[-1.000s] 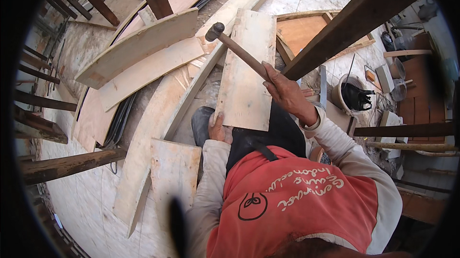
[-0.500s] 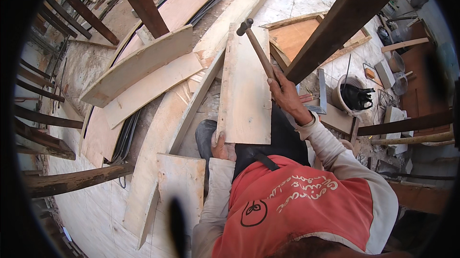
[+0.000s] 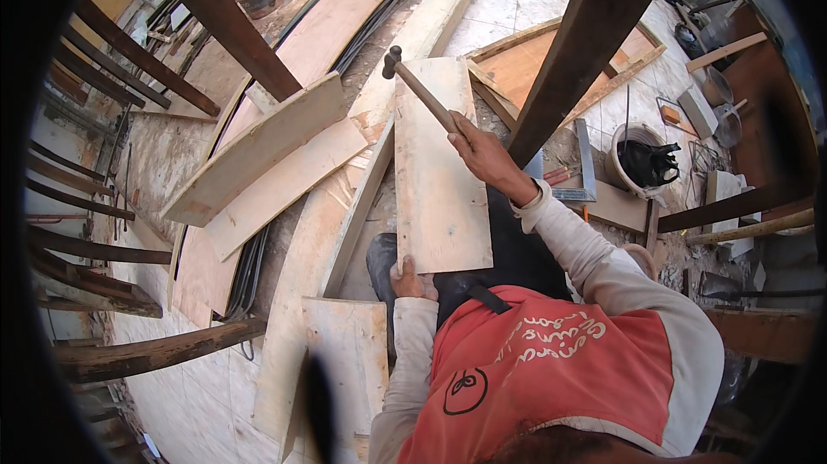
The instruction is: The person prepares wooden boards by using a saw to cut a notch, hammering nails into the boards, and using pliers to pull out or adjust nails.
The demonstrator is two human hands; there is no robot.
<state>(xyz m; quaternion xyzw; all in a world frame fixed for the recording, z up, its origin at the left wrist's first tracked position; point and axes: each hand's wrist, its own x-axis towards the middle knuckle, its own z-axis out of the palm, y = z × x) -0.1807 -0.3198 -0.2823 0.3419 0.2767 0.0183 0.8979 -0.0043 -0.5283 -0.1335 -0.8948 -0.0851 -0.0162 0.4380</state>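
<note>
A hammer (image 3: 422, 95) with a dark metal head and a wooden handle is gripped in my right hand (image 3: 493, 155). Its head hangs over the upper left edge of a pale wooden board (image 3: 444, 188), above a long curved plank. That board stretches away from my lap, its near end by my thighs. At its near left corner, my left hand (image 3: 412, 280) is closed on the edge, thumb on top and the other fingers mostly hidden beneath.
Left of me, an angled board (image 3: 258, 149) rests on other planks. A long curved plank (image 3: 293, 292) crosses the floor. Dark wooden posts (image 3: 590, 59) rise close on the right and left. A bucket (image 3: 633, 154) with a black bag and a metal square (image 3: 587, 158) lie to the right.
My right hand and the hammer have shifted left, the hammer tilting further left over the board. My left hand keeps its grip on the corner. The whole view has shifted slightly.
</note>
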